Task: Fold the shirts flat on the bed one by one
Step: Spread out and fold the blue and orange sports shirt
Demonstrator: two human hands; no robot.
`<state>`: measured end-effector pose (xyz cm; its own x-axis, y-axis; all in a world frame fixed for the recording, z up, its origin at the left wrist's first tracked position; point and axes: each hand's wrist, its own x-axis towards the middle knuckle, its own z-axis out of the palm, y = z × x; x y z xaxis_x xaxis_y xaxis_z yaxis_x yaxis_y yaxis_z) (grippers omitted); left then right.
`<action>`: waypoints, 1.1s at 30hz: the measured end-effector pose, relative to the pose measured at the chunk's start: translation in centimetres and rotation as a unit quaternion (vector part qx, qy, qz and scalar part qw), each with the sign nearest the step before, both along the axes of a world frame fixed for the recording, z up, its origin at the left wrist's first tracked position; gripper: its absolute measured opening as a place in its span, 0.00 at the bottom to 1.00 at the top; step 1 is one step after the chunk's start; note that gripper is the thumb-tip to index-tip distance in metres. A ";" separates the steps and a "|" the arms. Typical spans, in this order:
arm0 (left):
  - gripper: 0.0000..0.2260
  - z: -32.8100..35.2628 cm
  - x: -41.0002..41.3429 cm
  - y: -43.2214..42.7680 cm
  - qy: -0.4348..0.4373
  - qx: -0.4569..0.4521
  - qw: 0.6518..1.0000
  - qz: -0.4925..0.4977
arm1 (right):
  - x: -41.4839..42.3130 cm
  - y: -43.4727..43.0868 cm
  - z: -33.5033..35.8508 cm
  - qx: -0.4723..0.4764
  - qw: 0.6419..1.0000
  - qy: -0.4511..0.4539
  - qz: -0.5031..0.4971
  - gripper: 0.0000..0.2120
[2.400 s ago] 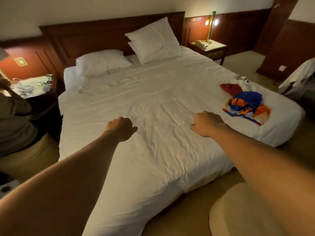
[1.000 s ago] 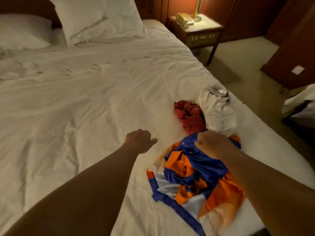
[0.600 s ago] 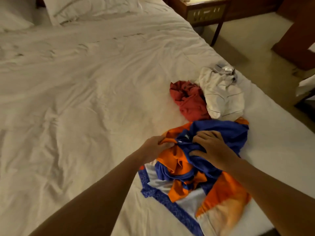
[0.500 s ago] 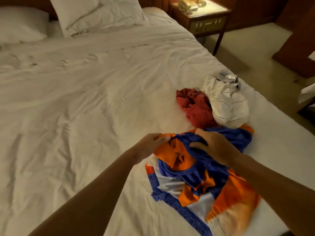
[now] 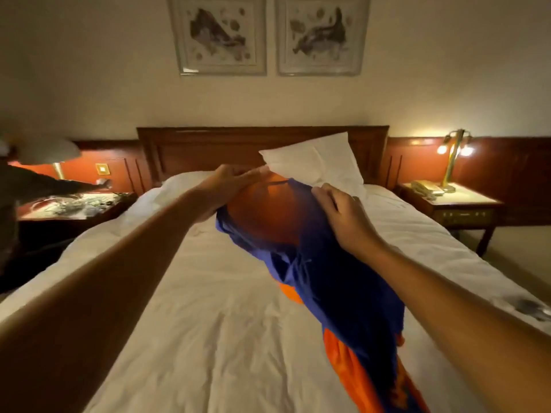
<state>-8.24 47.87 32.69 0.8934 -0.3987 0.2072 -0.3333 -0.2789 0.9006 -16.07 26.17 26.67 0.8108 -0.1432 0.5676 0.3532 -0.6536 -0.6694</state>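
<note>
A blue and orange shirt (image 5: 328,278) hangs lifted above the white bed (image 5: 208,323), stretched between both my hands, its lower part trailing down to the right. My left hand (image 5: 226,186) holds its upper left edge with long fingers over the cloth. At the upper right edge, my right hand (image 5: 343,216) grips the fabric with curled fingers. The red and white shirts are out of view.
A white pillow (image 5: 316,162) leans on the wooden headboard (image 5: 208,144). At the right stands a nightstand (image 5: 453,207) with a lit lamp (image 5: 453,156) and a phone. A cluttered nightstand (image 5: 71,204) and a person's arm (image 5: 44,183) are at the left.
Both hands took hold of the blue and orange shirt in the pile and raised it off the bed. My view swung up toward the headboard.
</note>
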 end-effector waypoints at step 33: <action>0.02 -44.1 -24.0 6.2 -0.101 0.226 0.964 -0.098 | -25.1 3.9 -36.7 -0.429 0.887 0.161 -0.050 0.18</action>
<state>-32.21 54.04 -11.44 0.7512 -0.6461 0.1354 -0.5759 -0.5412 0.6127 -41.17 30.09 -9.99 0.9584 0.1492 0.2434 0.1453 -0.9888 0.0340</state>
